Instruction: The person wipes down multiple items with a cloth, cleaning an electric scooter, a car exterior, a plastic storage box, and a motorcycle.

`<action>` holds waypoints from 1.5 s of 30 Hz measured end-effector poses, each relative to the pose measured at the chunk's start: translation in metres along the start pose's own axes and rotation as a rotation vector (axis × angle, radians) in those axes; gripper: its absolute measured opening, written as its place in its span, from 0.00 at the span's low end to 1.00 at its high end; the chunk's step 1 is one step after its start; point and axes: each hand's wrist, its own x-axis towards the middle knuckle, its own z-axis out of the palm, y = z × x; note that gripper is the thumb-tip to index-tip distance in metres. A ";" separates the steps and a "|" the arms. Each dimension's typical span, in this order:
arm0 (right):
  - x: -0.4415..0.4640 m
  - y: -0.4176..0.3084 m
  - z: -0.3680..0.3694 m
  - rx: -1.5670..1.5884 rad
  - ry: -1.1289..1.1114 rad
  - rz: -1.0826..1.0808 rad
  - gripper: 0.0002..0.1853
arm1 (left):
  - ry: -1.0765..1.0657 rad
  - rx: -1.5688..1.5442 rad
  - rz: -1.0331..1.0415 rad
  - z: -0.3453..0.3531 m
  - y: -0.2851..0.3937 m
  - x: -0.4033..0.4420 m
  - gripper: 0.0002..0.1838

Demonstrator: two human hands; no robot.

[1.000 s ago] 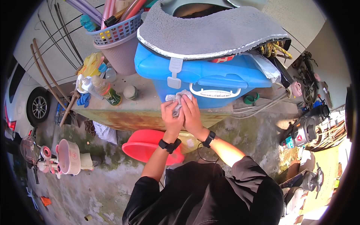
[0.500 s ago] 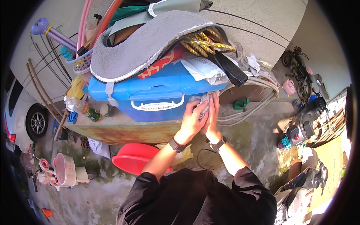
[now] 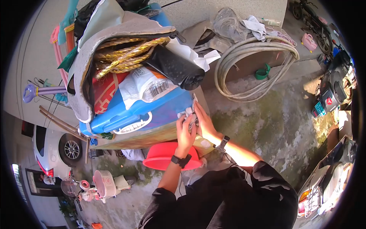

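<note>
A crumpled greyish-white cloth (image 3: 189, 113) is bunched between my hands at the right end of the blue plastic storage box (image 3: 167, 101). My left hand (image 3: 185, 133) has its fingers curled round the cloth. Alongside it, my right hand (image 3: 204, 123) presses the cloth with its fingers close together. Part of the cloth is hidden under my fingers. The box's white handle (image 3: 134, 126) is to the left of my hands. On the lid lie a white plastic packet (image 3: 146, 87), a black cylindrical thing (image 3: 177, 68) and a grey fleecy bag (image 3: 82, 72) with yellow rope (image 3: 126, 57) in it.
Below the ledge stands a red basin (image 3: 167, 154). A coiled pale hose (image 3: 232, 95) hangs to the right, near a green ring-shaped thing (image 3: 262, 71). Scooters (image 3: 331, 91) stand at the right. A pink and white scooter (image 3: 105, 184) and a white car (image 3: 47, 149) are at the left.
My view has turned and moved toward the box's right end. My hands have gone from the box's front right to its right end, still on the cloth. More of the hose shows.
</note>
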 end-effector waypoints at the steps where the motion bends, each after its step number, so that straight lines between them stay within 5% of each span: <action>1: 0.007 -0.015 -0.011 0.057 -0.009 0.010 0.48 | 0.007 -0.016 -0.006 -0.002 0.006 0.003 0.27; 9: 0.075 -0.082 -0.066 0.271 0.055 -0.202 0.47 | 0.237 0.070 0.165 -0.024 0.071 0.057 0.26; 13: 0.079 -0.051 -0.054 0.281 0.100 -0.291 0.45 | 0.154 0.287 0.232 -0.017 0.065 0.057 0.26; 21: 0.025 -0.011 -0.042 0.250 -0.074 0.030 0.50 | -0.197 0.168 0.043 -0.003 0.035 0.024 0.25; 36: 0.119 -0.059 -0.127 0.413 -0.296 -0.335 0.49 | 0.110 0.241 0.246 0.000 0.091 0.067 0.31; 45: 0.220 -0.004 -0.119 0.589 -0.492 -0.426 0.47 | 0.158 0.480 -0.098 0.059 0.112 0.139 0.35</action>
